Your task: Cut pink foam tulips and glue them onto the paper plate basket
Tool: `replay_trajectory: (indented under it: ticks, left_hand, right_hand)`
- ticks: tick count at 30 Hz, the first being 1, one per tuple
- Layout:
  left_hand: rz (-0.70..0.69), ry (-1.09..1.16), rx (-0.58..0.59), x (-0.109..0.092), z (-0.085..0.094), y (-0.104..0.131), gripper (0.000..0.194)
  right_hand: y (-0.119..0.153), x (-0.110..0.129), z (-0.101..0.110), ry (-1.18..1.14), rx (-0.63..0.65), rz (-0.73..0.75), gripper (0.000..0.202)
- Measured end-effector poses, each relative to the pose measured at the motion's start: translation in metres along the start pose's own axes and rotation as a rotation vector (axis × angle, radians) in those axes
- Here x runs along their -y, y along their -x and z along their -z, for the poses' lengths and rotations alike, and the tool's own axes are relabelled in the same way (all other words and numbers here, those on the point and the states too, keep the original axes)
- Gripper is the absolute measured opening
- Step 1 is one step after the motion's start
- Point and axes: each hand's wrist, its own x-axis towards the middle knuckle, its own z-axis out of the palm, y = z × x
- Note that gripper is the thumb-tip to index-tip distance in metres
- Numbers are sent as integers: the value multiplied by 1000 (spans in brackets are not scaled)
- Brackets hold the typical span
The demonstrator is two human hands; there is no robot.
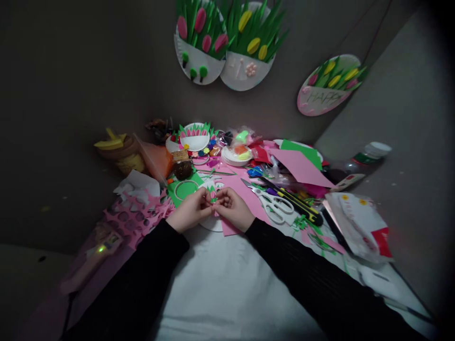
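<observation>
My left hand (192,208) and my right hand (234,209) meet at the middle of the table, fingertips pinched close together. Between them shows a small pink paper piece (213,201), mostly covered by the fingers. Just behind the fingertips, a bit of green and pink paper lies over a white paper plate (212,224), whose rim shows under the hands. Beside my left hand a roll of tape (186,190) rests on green paper (173,195). Pink paper (250,203) extends under my right hand, with white-handled scissors (277,206) to its right.
A black and yellow utility knife (298,203) lies beyond the scissors. Pink paper with punched holes (130,219) and a glue gun (93,265) with a lit light are at left. Plastic packets (362,225) and a bottle (369,158) stand right. Decorated plates (249,71) hang behind.
</observation>
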Motion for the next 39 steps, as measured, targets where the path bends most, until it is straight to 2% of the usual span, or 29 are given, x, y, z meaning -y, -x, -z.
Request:
replay_trajectory:
  ticks: [5, 10, 14, 19, 23, 34, 39]
  left_hand:
    - [-13, -15, -13, 0, 0, 0, 19]
    - [33, 22, -83, -9, -6, 0, 20]
    - [114, -40, -25, -9, -9, -2, 27]
    - [210, 134, -20, -5, -9, -4, 34]
    - [253, 165, -22, -7, -9, -4, 32]
    - [269, 175, -40, -4, -11, -5, 30]
    - [257, 183, -45, -2, -11, -4, 26]
  right_hand:
    - [-2, -1, -1, -8, 14, 19, 25]
    - [-4, 0, -2, -42, -111, 63, 26]
    - [-4, 0, -2, -56, -181, 116, 25]
    - [-5, 3, -1, -72, -209, 117, 27]
    - [-6, 3, -1, -61, -223, 114, 27]
    - [-6, 2, -4, -73, -299, 102, 30]
    - [-5, 5, -3, -92, -275, 91, 31]
